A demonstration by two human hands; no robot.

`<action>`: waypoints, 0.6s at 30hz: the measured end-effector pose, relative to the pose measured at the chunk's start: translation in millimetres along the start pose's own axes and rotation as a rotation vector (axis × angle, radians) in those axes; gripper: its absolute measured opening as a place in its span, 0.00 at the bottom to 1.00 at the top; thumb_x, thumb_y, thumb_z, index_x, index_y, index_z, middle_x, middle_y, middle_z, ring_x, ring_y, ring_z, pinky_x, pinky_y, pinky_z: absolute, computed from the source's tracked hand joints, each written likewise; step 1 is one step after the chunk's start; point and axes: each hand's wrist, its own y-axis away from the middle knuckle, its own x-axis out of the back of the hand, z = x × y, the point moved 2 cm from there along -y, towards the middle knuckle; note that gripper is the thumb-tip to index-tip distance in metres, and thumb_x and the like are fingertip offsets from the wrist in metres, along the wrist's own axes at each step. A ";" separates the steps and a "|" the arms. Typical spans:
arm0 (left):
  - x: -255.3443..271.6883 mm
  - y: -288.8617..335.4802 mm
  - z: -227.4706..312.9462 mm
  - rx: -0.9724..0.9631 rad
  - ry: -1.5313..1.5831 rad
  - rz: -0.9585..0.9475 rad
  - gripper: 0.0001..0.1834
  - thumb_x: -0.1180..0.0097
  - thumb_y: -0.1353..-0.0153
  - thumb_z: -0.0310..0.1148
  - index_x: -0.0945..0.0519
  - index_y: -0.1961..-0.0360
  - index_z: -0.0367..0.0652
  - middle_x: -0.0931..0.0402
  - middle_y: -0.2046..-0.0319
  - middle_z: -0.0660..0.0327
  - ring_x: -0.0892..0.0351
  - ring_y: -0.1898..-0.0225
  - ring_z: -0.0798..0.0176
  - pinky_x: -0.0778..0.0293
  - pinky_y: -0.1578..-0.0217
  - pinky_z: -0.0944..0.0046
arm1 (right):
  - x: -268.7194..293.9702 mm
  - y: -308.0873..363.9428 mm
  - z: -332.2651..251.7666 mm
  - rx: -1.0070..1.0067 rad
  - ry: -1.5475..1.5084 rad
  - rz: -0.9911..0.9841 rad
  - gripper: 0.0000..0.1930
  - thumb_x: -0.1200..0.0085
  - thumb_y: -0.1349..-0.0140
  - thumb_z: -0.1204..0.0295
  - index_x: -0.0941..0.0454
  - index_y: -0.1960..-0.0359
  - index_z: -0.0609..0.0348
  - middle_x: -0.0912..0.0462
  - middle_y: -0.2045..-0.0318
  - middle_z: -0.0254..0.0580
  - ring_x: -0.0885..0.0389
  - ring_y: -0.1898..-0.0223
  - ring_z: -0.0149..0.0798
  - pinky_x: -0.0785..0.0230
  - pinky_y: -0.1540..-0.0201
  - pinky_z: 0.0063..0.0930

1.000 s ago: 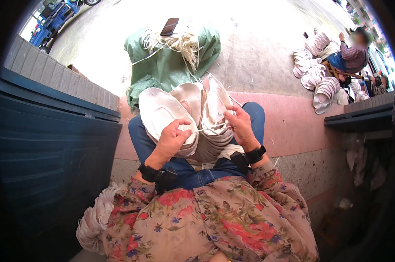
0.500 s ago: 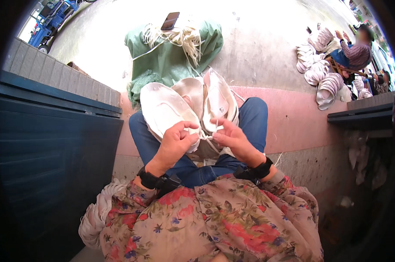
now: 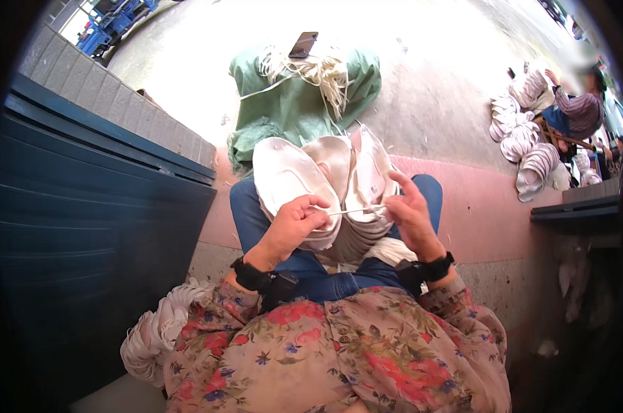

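A white cord [image 3: 355,210] runs almost level between my hands, over the near ends of some shoe-shaped pieces. One end is pinched in my left hand [image 3: 294,226], its thumb and fingers drawn together. My right hand [image 3: 412,215] grips the other end, its index finger raised. Between my knees stand nested stacks of white shoe uppers: a left stack [image 3: 284,168], a right stack [image 3: 370,172] and a pinkish-beige piece [image 3: 330,160] between them. A bundle of pale strips [image 3: 392,252] lies below the right stack, against my thigh.
Ahead, a green cloth-covered support [image 3: 284,110] carries loose white cords [image 3: 330,76] and a phone [image 3: 304,45]. Dark blue panels [image 3: 84,227] stand at my left. More stacked uppers [image 3: 158,330] lie beside my left elbow. At far right a seated person [image 3: 581,110] works near several stacks [image 3: 537,168].
My hands have moved apart, and the cord, knotted and bunched between them before, is now stretched straight. The whole view has shifted, so the scene sits further right and lower.
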 end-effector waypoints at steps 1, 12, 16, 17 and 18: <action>6.6 -0.3 -4.5 -0.075 -0.080 0.088 0.11 0.47 0.47 0.26 0.27 0.61 0.36 0.25 0.74 0.62 0.27 0.74 0.73 0.32 0.72 0.73 | 6.7 2.5 -4.0 -0.008 0.014 0.026 0.25 0.52 0.47 0.78 0.43 0.46 0.63 0.29 0.82 0.28 0.38 0.82 0.19 0.47 0.80 0.11; 91.4 -34.1 11.4 -0.225 -1.177 0.553 0.17 0.48 0.52 0.34 0.29 0.60 0.39 0.25 0.76 0.48 0.25 0.70 0.45 0.31 0.68 0.51 | -41.5 0.7 12.7 0.069 0.281 -0.290 0.17 0.54 0.42 0.74 0.33 0.50 0.58 0.23 0.74 0.31 0.34 0.77 0.19 0.40 0.74 0.12; 30.3 -19.8 63.8 -0.487 -1.074 0.488 0.15 0.49 0.51 0.29 0.28 0.60 0.38 0.28 0.81 0.50 0.27 0.77 0.54 0.32 0.75 0.57 | -54.2 -4.6 -8.7 0.180 0.746 -0.346 0.18 0.45 0.48 0.66 0.28 0.56 0.59 0.25 0.72 0.37 0.30 0.73 0.29 0.36 0.68 0.20; 11.8 -16.0 74.6 -0.621 -0.925 0.438 0.15 0.48 0.50 0.28 0.28 0.60 0.37 0.30 0.85 0.54 0.28 0.83 0.63 0.34 0.80 0.64 | -61.8 -4.5 -12.7 0.293 0.889 -0.337 0.19 0.43 0.50 0.63 0.27 0.58 0.59 0.26 0.72 0.39 0.29 0.72 0.32 0.35 0.67 0.23; -3.1 -11.2 80.6 -0.593 -0.819 0.353 0.14 0.48 0.50 0.27 0.28 0.60 0.37 0.33 0.87 0.58 0.32 0.84 0.69 0.36 0.82 0.67 | -75.2 -2.6 -16.7 0.312 0.879 -0.338 0.23 0.40 0.55 0.60 0.26 0.59 0.59 0.27 0.71 0.45 0.27 0.69 0.42 0.35 0.64 0.29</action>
